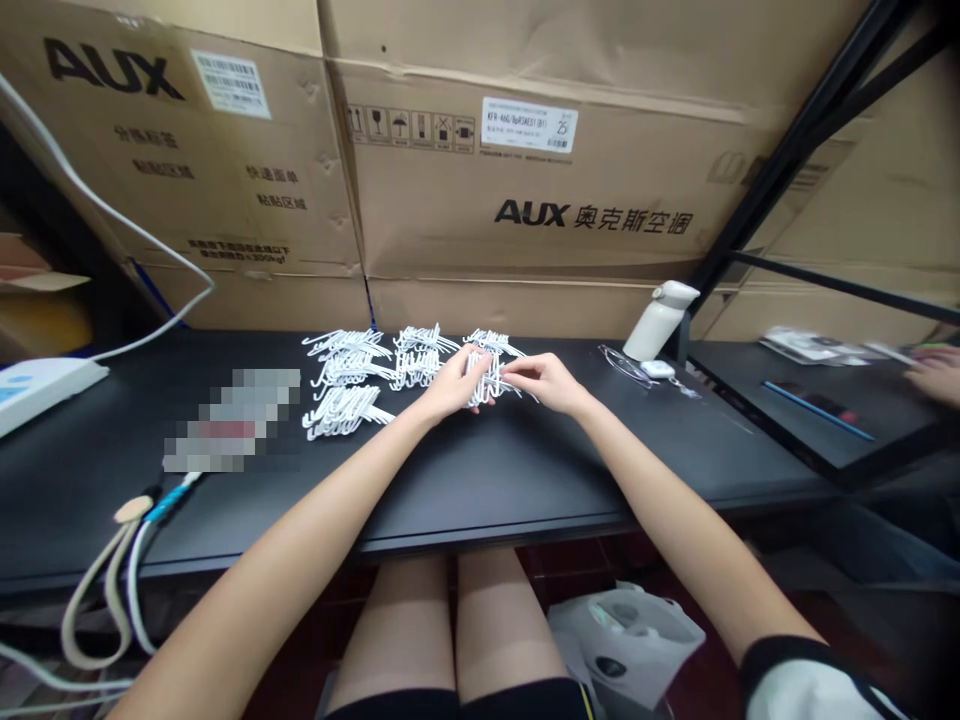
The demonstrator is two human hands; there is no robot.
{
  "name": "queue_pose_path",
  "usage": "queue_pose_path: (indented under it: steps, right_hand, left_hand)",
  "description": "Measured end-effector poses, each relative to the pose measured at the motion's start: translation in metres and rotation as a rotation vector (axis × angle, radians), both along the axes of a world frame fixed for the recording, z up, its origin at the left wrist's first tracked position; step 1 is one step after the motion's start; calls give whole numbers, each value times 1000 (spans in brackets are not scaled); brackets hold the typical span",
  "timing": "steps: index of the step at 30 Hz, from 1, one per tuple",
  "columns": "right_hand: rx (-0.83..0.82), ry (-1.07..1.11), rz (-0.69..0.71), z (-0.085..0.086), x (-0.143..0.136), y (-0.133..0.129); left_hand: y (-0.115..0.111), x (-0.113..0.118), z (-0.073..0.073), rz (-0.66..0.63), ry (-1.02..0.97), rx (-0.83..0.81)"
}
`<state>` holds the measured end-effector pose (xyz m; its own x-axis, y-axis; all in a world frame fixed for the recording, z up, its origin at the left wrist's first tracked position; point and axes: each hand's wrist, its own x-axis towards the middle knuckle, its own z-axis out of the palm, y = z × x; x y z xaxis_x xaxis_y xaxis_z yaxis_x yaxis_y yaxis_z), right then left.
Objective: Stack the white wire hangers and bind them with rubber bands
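The bundle of white hooks (484,378) lies between both hands, the left hand (459,385) curled around it, the right hand (546,382) (fingertips pinched) at its side.

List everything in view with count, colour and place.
hooked wire bundles: several, white, mid-desk
held bundle: one, white, between both hands
desk: one, black, foreground
pixelated item: one, greyish, desk left
strap: one, beige, left edge
device: one, white, far left
bottle: one, white, back right
case: one, white, beside bottle
cardboard: several panels, brown, behind
stick: one, blue, right surface
bag: one, whitish, below desk
another person's hand: one, blurred, far right
left grip, right grip: at held bundle
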<state>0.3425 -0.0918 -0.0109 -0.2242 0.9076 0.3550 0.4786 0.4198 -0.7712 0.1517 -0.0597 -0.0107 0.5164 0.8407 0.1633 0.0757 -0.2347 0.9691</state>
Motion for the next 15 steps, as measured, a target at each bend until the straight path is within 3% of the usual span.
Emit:
queue_pose_path:
  steps: [6, 15]
  right_hand:
    - [-2, -25, -4, 0, -7, -5]
    - [220, -164, -37, 3, -18, -16]
  left_hand:
    - [-2, 3, -3, -21, -1, 24]
    - [-1, 1, -1, -17, -24, -29]
